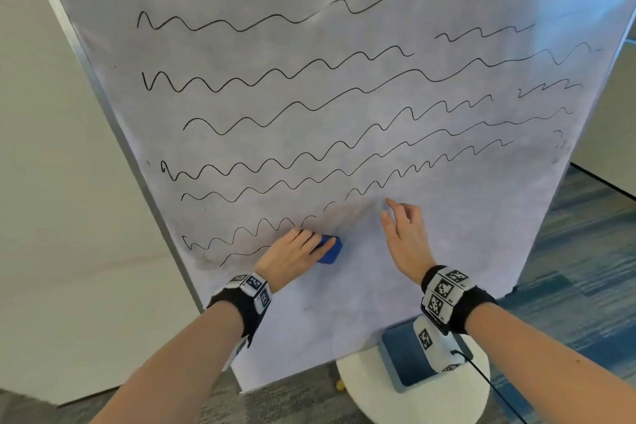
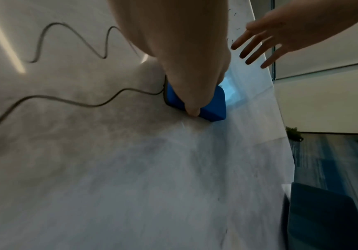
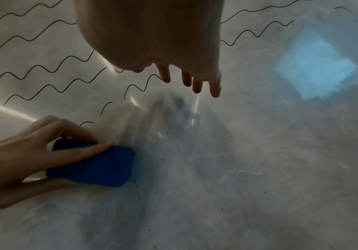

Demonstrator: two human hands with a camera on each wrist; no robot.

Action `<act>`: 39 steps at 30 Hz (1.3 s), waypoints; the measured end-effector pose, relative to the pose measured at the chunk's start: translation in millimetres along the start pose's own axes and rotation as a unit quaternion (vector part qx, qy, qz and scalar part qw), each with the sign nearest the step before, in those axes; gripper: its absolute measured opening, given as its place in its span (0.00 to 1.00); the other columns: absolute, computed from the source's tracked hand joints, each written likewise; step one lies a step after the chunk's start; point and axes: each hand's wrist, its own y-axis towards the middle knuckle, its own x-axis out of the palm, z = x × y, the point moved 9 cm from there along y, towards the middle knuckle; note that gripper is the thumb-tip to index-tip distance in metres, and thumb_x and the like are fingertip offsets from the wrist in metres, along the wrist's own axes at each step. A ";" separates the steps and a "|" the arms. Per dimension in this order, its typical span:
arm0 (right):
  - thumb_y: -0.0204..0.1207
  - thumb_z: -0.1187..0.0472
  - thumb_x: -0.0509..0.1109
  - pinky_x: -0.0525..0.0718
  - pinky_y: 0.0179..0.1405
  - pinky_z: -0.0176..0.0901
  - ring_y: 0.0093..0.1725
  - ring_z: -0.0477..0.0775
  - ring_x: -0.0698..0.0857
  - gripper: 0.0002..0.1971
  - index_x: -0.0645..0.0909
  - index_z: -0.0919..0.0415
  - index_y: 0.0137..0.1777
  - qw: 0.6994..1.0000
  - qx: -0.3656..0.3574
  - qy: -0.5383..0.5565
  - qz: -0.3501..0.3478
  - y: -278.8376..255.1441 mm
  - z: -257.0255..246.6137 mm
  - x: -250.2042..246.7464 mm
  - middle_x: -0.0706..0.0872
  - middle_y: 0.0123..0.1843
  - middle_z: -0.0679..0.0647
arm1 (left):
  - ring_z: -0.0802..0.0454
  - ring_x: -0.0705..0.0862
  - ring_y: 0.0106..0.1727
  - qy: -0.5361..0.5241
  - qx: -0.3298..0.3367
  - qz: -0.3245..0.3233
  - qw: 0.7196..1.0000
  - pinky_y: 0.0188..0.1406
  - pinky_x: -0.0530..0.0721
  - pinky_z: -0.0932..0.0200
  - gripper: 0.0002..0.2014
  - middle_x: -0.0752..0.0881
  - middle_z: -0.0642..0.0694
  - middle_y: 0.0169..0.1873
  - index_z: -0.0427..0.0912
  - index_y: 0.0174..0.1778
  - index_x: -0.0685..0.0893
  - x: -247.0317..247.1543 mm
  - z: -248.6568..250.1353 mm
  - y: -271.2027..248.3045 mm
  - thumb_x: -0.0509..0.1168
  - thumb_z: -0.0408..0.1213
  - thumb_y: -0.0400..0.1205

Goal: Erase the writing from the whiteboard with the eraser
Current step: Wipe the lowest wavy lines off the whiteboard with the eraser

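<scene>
A tall whiteboard (image 1: 344,303) fills the head view, covered with several black wavy lines (image 1: 275,79). Its lower part is wiped to a grey smear. My left hand (image 1: 296,251) grips a blue eraser (image 1: 332,249) and presses it flat on the board, at the right end of the two lowest lines (image 2: 66,101). The eraser (image 2: 212,103) shows under my thumb in the left wrist view, and the eraser (image 3: 96,167) appears again at lower left in the right wrist view. My right hand (image 1: 402,231) is open with straight fingers (image 3: 195,84), close to the board right of the eraser.
The board's metal frame edge (image 1: 113,120) runs down the left, with a plain wall behind. Below the board stands a round white table (image 1: 364,385) with a blue box (image 1: 402,361) on it. Blue patterned carpet (image 1: 585,251) lies to the right.
</scene>
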 end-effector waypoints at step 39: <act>0.85 0.50 0.56 0.72 0.69 0.61 0.65 0.59 0.73 0.21 0.70 0.54 0.75 0.998 -0.050 -0.012 -0.034 -23.7 -33.9 32.0 0.69 0.67 0.56 | 0.45 0.81 0.46 0.001 -0.046 -0.012 0.999 0.47 0.80 0.53 0.32 0.83 0.45 0.49 0.43 0.73 0.78 -10.4 -14.5 -29.2 0.72 0.32 0.70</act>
